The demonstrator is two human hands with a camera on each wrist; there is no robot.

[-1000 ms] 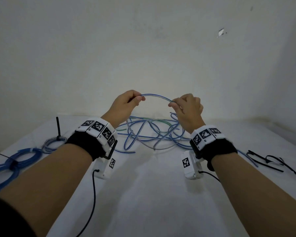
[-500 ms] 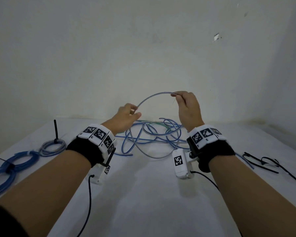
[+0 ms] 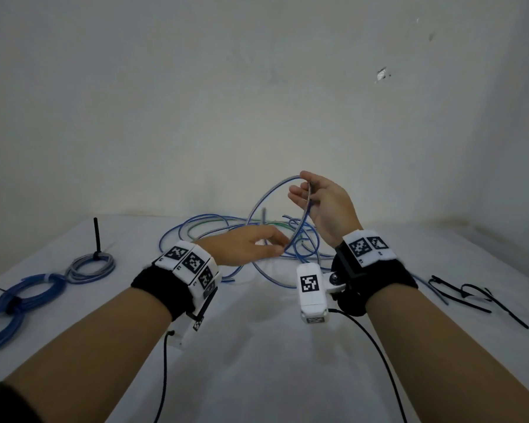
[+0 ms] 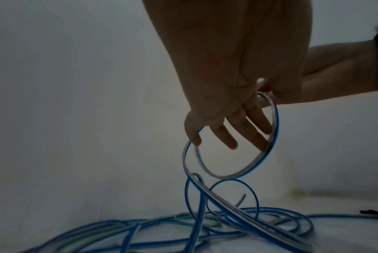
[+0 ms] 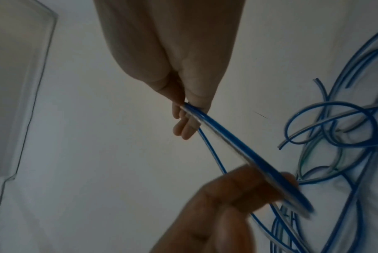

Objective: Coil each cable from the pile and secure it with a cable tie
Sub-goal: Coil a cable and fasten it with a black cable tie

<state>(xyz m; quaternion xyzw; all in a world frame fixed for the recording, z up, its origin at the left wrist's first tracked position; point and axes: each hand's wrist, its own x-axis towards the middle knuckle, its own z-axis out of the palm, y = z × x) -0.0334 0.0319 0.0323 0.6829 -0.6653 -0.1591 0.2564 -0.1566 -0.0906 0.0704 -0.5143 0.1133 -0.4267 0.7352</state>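
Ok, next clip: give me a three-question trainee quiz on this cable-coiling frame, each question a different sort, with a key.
1. True or false: the right hand holds the top of the cable loop up above the pile of loose cables.
2. Multiple choice: where do the spare black cable ties lie? A) left of the left hand B) on the table to the right of the right wrist C) on the pile.
3. Fill in: the number of finished coils already tied and lying at the table's left is ___ (the grey coil, the blue coil).

Key: 1 true; 2 B; 3 two.
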